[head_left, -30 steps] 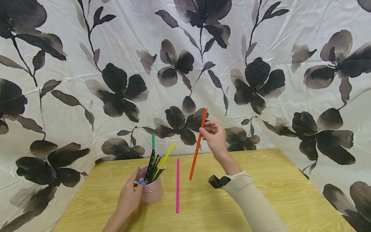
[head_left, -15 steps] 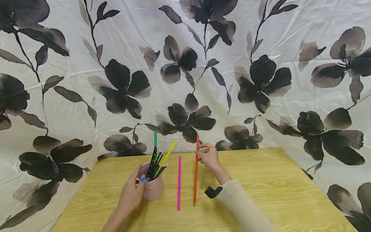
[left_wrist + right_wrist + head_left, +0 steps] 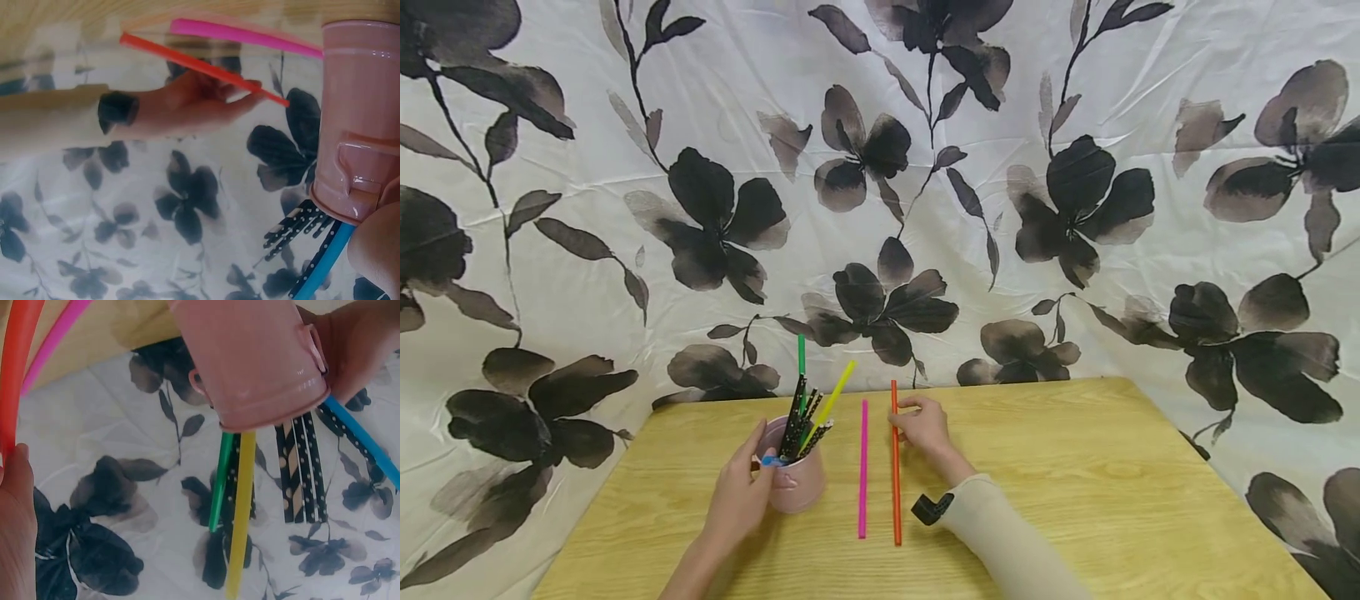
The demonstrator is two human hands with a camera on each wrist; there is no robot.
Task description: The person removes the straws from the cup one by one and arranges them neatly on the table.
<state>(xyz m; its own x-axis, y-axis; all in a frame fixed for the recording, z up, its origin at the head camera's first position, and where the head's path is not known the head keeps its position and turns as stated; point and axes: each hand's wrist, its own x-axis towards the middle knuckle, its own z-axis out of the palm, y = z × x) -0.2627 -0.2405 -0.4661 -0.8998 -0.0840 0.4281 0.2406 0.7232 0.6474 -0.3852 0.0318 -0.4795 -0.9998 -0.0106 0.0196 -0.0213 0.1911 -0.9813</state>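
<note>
A pink cup with small side handles stands on the table, gripped at its left side by my left hand. Green, yellow and blue straws stick out of it, along with several black patterned straws. To the right of the cup lies a magenta straw. My right hand pinches a red straw near its far end. The red straw runs roughly parallel to the magenta one, close to the tabletop; whether its whole length touches the wood I cannot tell.
The wooden table reaches back to a white cloth printed with dark flowers, hanging right behind its far edge. A small black device sits at my right wrist.
My right hand has lowered the red straw from a tilted pose above the table down beside the magenta straw, moving a little left. My left hand has stayed on the cup.
</note>
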